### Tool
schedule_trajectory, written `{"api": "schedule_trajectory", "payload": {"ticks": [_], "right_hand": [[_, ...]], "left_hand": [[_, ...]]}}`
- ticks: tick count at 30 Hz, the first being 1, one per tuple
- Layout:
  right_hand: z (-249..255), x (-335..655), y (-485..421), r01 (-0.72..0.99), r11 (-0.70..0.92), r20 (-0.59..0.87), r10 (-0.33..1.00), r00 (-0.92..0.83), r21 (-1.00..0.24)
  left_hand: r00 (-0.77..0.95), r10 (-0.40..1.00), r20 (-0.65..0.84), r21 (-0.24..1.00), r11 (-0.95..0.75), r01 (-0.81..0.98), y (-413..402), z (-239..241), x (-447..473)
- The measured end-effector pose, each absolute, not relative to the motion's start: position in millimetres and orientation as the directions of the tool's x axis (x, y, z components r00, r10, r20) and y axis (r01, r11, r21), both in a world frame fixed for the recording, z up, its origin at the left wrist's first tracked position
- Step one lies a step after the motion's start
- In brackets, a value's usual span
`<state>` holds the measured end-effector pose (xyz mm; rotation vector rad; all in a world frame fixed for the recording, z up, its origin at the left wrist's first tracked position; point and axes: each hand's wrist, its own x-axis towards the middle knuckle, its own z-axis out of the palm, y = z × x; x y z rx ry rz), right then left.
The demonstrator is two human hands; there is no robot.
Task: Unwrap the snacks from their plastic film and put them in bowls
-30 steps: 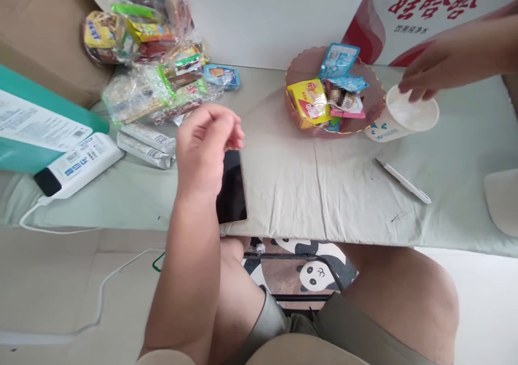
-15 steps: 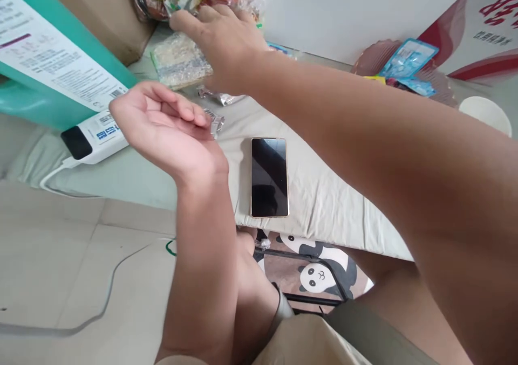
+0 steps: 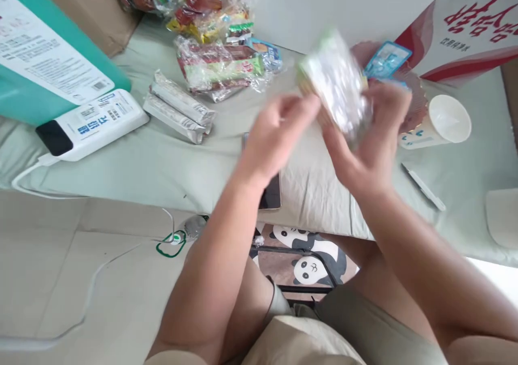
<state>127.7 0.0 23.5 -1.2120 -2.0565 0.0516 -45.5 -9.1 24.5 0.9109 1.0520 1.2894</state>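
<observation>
A clear, shiny plastic packet with green edges (image 3: 340, 79) is held up over the cloth-covered surface, smeared by motion. My right hand (image 3: 370, 144) grips it from the right, with the thumb along its lower edge. At the packet's lower left edge, the closed fingers of my left hand (image 3: 279, 133) pinch it. What the packet contains is too blurred to tell. Below my left wrist lies a black phone (image 3: 272, 195), largely covered by the forearm and hand.
Silver-wrapped bars (image 3: 180, 109) and a pile of wrapped snacks (image 3: 218, 66) lie at the back left. A white power bank (image 3: 109, 125) with a cable sits beside a green box (image 3: 52, 57). On the right are a pink dish (image 3: 416, 98), a paper cup (image 3: 449, 119) and a white cutter-like tool (image 3: 424, 187).
My right hand has taken the packet from the back left and brought it right and nearer. My left hand has moved right to meet it. The silver bars are now uncovered.
</observation>
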Motion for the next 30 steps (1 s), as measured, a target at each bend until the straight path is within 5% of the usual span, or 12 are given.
{"api": "schedule_trajectory", "payload": {"ticks": [2, 5, 10, 17, 22, 26, 28, 30], "right_hand": [[-5, 171, -42, 0.79, 0.439, 0.546, 0.822, -0.162, -0.428], [-34, 209, -88, 0.815, 0.319, 0.5, 0.865, -0.042, -0.484], [-34, 257, -92, 0.738, 0.397, 0.474, 0.872, -0.118, -0.546], [-40, 355, -56, 0.872, -0.276, 0.188, 0.908, 0.375, -0.405], [-42, 369, -53, 0.825, -0.412, 0.111, 0.867, 0.486, -0.388], [-25, 343, -58, 0.646, -0.368, -0.015, 0.875, 0.483, -0.669], [-17, 319, -63, 0.397, -0.287, -0.18, 0.941, 0.285, -0.872], [-10, 295, -67, 0.155, -0.279, -0.278, 0.96, 0.029, -0.948]], "left_hand": [[0.259, 0.961, -0.098, 0.959, 0.161, -0.234, -19, 12, -10], [0.444, 0.892, -0.09, 0.953, 0.207, -0.222, -32, -7, 38], [0.328, 0.941, -0.089, 0.985, 0.132, -0.114, -28, -29, 72], [0.305, 0.943, -0.135, 0.989, 0.109, 0.099, -14, -39, 72], [0.421, 0.899, -0.119, 0.986, 0.056, 0.158, -17, -38, 71], [0.47, 0.875, -0.116, 0.967, -0.008, 0.254, -20, -45, 68], [0.446, 0.888, -0.112, 0.96, -0.019, 0.278, -21, -50, 68], [0.427, 0.898, -0.102, 0.966, -0.013, 0.258, -21, -54, 70]]}}
